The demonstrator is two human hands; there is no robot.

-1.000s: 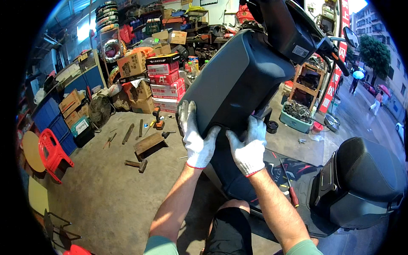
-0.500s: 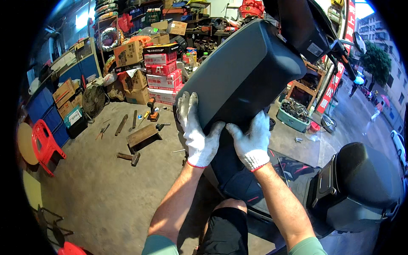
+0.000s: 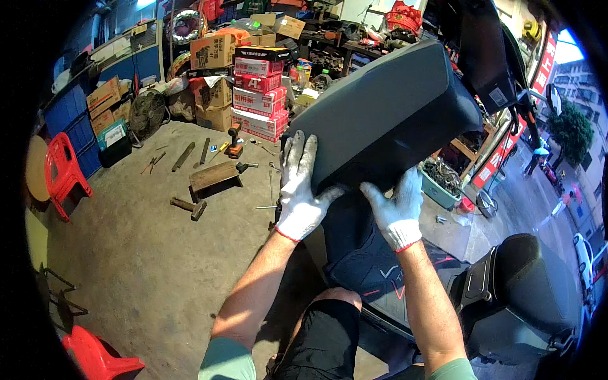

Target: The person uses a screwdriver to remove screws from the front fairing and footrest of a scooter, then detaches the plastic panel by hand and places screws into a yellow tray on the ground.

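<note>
A long, black padded scooter seat (image 3: 380, 101) is raised and tilted in front of me. My left hand (image 3: 300, 190), in a white knit glove with greyed fingertips, grips its left corner, the fingers lying along the side and the thumb at the near edge. My right hand (image 3: 399, 206), gloved the same way, holds the near edge farther right; some of its fingers are hidden behind the seat. Below lies the scooter's black footboard (image 3: 392, 272), marked with red lines. A second black padded part (image 3: 535, 272) with a metal bracket stands at the right.
On the floor at left are a hammer (image 3: 189, 208), a small wooden stool (image 3: 215, 177), a cordless drill (image 3: 235, 142) and pliers (image 3: 153, 162). Stacked red-and-white boxes (image 3: 259, 101) stand behind. A red chair (image 3: 63, 171) is far left; a green bin (image 3: 440, 190) of parts stands right.
The view has shifted, and the seat and both hands sit slightly farther right in it. Both hands keep their hold on the seat.
</note>
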